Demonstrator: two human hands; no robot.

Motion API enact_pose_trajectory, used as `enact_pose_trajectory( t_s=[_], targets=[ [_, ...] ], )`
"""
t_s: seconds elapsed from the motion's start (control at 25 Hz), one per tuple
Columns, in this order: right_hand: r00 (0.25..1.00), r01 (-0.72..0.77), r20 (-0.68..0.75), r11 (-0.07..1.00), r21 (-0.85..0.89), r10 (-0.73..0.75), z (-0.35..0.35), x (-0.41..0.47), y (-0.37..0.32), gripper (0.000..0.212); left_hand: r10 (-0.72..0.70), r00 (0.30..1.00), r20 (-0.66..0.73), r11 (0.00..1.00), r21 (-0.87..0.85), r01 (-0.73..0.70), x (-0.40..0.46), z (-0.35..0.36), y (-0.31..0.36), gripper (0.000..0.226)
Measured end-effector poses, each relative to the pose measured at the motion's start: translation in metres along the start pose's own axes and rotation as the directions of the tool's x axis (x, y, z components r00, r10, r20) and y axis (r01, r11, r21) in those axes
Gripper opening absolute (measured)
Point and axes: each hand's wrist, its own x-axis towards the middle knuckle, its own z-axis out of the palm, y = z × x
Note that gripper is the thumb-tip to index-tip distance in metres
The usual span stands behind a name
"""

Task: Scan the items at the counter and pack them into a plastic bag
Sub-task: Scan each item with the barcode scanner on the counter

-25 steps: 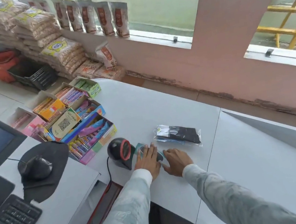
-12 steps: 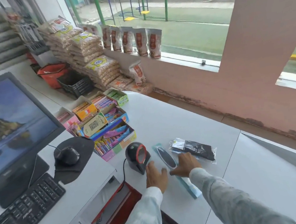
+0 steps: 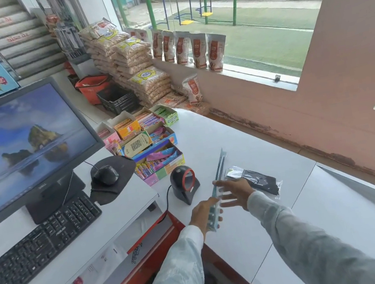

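A long, thin teal blister pack [image 3: 219,166] stands lifted on edge above the white counter [image 3: 230,140], its upper end pointing away from me. My left hand [image 3: 203,214] grips its lower end. My right hand [image 3: 236,190] is beside the pack with blurred fingers spread, its fingertips at the card. The black barcode scanner with a red ring [image 3: 184,183] stands just left of the pack. A black cloth item in a clear packet [image 3: 259,179] lies on the counter behind my right hand. No plastic bag shows.
Candy display boxes [image 3: 156,151] sit behind the scanner. A monitor [image 3: 22,152], keyboard [image 3: 34,245] and mouse [image 3: 106,174] occupy the desk to the left. A pink wall with windows runs along the far right; sacks and baskets stand on the floor beyond.
The pack lay flat on the counter under both hands; now my left hand has lifted it on edge beside the scanner, and my right hand has opened. The camera tilted up.
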Motion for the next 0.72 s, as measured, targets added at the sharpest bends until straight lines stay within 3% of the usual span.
enact_pose_trajectory(
  t_s=[0.08, 0.12, 0.16, 0.2, 0.24, 0.28, 0.36, 0.44, 0.52, 0.6, 0.72],
  targets=[
    [0.999, 0.045, 0.010, 0.988, -0.146, -0.044, -0.004, -0.004, -0.001, 0.045, 0.005, 1.000, 0.001, 0.996, 0.089, -0.005, -0.003, -0.001, -0.001, 0.055],
    [0.997, 0.076, -0.006, 0.943, -0.324, -0.082, -0.012, -0.006, -0.001, 0.044, 0.034, 0.998, -0.048, 0.989, 0.142, -0.027, -0.004, 0.002, -0.002, 0.054],
    [0.992, 0.098, -0.006, 0.806, -0.584, -0.125, -0.022, -0.010, 0.001, 0.050, 0.099, 0.985, -0.139, 0.972, 0.225, -0.066, -0.003, 0.005, -0.003, 0.054],
    [0.989, 0.084, -0.005, 0.581, -0.809, -0.150, -0.035, -0.014, 0.006, 0.062, 0.209, 0.949, -0.235, 0.920, 0.377, -0.110, -0.003, 0.010, -0.004, 0.055],
    [0.986, 0.040, -0.023, 0.364, -0.930, -0.166, -0.048, -0.020, 0.015, 0.074, 0.336, 0.899, -0.282, 0.816, 0.564, -0.128, -0.003, 0.013, -0.006, 0.057],
    [0.984, 0.006, -0.035, 0.225, -0.974, -0.176, -0.060, -0.025, 0.026, 0.078, 0.446, 0.863, -0.237, 0.672, 0.726, -0.148, -0.001, 0.017, -0.010, 0.059],
    [0.981, -0.015, -0.035, 0.104, -0.995, -0.191, -0.083, -0.036, 0.052, 0.070, 0.507, 0.861, 0.025, 0.371, 0.896, -0.244, 0.005, 0.029, -0.017, 0.061],
    [0.987, -0.011, -0.024, 0.082, -0.997, -0.160, -0.094, -0.043, 0.071, 0.069, 0.407, 0.868, 0.286, 0.088, 0.933, -0.349, 0.016, 0.040, -0.025, 0.059],
    [0.980, -0.028, -0.054, 0.134, -0.991, -0.194, -0.100, -0.046, 0.079, 0.069, 0.327, 0.846, 0.421, -0.117, 0.906, -0.406, 0.030, 0.045, -0.026, 0.057],
    [0.941, -0.036, -0.093, 0.177, -0.984, -0.326, -0.104, -0.044, 0.075, 0.065, 0.318, 0.834, 0.451, -0.178, 0.892, -0.415, 0.044, 0.049, -0.019, 0.057],
    [0.859, -0.051, -0.123, 0.155, -0.987, -0.496, -0.107, -0.031, 0.062, 0.069, 0.296, 0.837, 0.459, -0.227, 0.886, -0.405, 0.060, 0.055, 0.001, 0.063]
  ],
)
